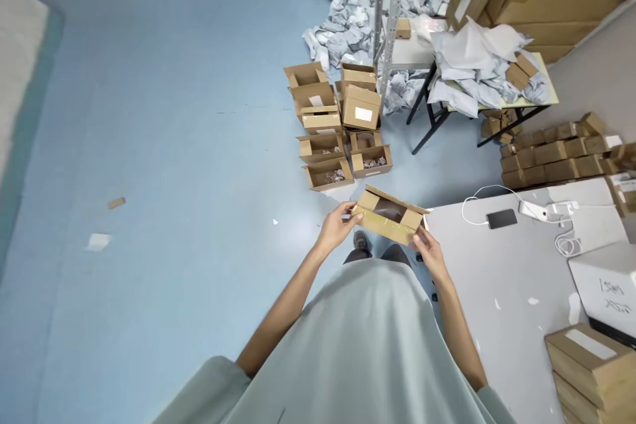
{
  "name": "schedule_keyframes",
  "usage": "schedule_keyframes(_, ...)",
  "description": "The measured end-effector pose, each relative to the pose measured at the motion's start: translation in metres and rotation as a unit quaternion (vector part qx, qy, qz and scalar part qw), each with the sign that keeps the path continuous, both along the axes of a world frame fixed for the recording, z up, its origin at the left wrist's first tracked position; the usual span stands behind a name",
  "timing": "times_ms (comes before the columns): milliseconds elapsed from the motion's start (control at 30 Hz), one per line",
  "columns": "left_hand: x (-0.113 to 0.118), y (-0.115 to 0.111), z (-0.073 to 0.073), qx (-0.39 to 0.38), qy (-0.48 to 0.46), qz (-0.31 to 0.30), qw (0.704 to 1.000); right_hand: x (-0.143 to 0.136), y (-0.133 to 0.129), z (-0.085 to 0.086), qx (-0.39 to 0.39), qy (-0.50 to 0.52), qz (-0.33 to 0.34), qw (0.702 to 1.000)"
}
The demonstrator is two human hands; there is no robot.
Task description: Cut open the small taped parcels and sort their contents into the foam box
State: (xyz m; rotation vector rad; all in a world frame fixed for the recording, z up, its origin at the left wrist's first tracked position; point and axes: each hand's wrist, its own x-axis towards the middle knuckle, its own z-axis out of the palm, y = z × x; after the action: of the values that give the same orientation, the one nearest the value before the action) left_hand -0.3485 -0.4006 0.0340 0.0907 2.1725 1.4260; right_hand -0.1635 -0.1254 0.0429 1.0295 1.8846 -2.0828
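- Beneath the held box spreads the blue floor, with two small scraps lying well off to the left of the grip.
- Just right of the grip starts a grey table; on it, farther right, lie a dark phone with a white cable, and at the near right corner a stack of closed cartons.
- Beyond the grip stands a metal shelf rack, crumpled grey-white mailer bags heaped round its foot.
- Straight ahead of the grip, on the floor, sits a cluster of open cardboard boxes, some showing small items inside.
- The small cardboard box is held in the air between both hands, in front of the person's body, flaps up and something dark visible inside.
- The left hand pinches the box's left end, thumb on the near face.
- The right hand grips the lower right corner, fingers closed against the cardboard.
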Motion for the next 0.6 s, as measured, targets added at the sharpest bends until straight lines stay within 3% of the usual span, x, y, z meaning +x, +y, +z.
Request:
schedule_keyframes(167, -0.035, -0.029, -0.021, 0.009, -0.020, 0.101, 0.995, -0.099, -0.016, -0.016, 0.035, 0.031, 0.028, 0.999)
schedule_keyframes(300, -0.072, -0.043, -0.044, 0.008, -0.027, 0.163, 0.986, -0.182, -0.016, -0.048, 0.017, 0.039, 0.075, 0.996)
schedule_keyframes(400, -0.118, -0.054, -0.054, -0.028, -0.031, 0.192, 0.980, -0.252, -0.019, -0.078, 0.008, 0.015, 0.127, 0.992)
schedule_keyframes(600, -0.235, -0.074, -0.066, -0.169, -0.041, 0.234, 0.957, -0.400, -0.045, -0.127, 0.026, -0.021, 0.239, 0.970)
